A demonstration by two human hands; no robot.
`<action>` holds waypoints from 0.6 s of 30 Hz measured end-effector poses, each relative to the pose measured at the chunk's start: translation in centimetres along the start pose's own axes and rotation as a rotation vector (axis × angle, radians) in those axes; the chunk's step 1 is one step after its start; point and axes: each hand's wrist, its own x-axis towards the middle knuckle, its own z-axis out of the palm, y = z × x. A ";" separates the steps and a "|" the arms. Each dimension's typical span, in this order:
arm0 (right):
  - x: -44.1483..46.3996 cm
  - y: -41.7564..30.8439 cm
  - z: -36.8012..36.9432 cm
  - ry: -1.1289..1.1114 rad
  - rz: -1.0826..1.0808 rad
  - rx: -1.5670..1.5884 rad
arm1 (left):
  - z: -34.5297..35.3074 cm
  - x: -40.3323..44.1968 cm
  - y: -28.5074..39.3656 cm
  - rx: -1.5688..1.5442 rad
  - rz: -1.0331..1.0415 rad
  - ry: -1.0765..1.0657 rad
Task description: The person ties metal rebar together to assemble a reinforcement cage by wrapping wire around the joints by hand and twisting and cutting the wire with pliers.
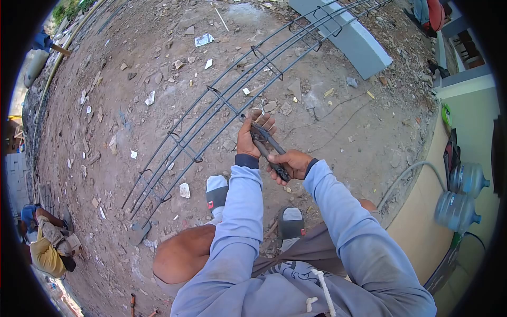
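Observation:
Both hands are in front of me, close to the near side of a long rebar cage (211, 111). Dark, worn pincers (270, 143) with two long handles lie across them. My left hand (247, 138) is palm up around the far end of the pincers, some fingers spread beyond it. My right hand (293, 164) is closed on the near handle end, thumb on top. The left fingertips appear next to the cage's nearest bar; whether they touch it, I cannot tell. The jaws are partly hidden by the left hand.
The cage's far part rests over a grey concrete block (354, 47). Rubble covers the dirt ground. Two large water bottles (457, 211) lie on a ledge (417, 216) at right. A crouching person (50, 243) is at left; another person (428, 18) is at upper right.

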 end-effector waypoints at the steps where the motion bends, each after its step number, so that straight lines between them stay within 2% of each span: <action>1: -0.2 0.2 0.6 0.026 -0.019 0.002 | 0.3 -0.1 0.0 -0.040 -0.003 -0.012; 2: -0.5 0.1 1.3 0.053 -0.041 0.004 | -0.5 0.2 -0.1 -0.074 -0.002 -0.104; 4: -0.6 -0.4 1.8 0.219 -0.110 -0.235 | -1.9 1.2 0.0 -0.142 -0.010 -0.302; 5: -0.8 -0.5 2.0 0.309 -0.143 -0.347 | -1.9 1.4 -0.2 -0.115 0.001 -0.228; 8: -1.3 -0.1 3.9 0.941 -0.352 -1.100 | 0.7 0.9 -0.5 -0.037 0.024 0.021; 11: 0.5 2.3 4.7 1.252 -0.428 -1.315 | 2.1 1.1 -0.9 0.133 0.040 0.282; 12: 0.5 2.2 4.6 1.228 -0.459 -1.251 | 2.2 0.9 -1.2 0.161 0.048 0.337; 15: 0.5 1.5 3.4 0.869 -0.371 -0.924 | 0.7 1.1 -1.6 0.364 0.156 0.383; 16: 1.2 1.2 2.3 0.677 -0.372 -0.820 | 0.0 0.8 -1.4 0.386 0.207 0.329; 18: 0.8 0.9 0.8 0.256 -0.204 -0.268 | -1.2 0.0 -0.3 0.451 0.161 0.234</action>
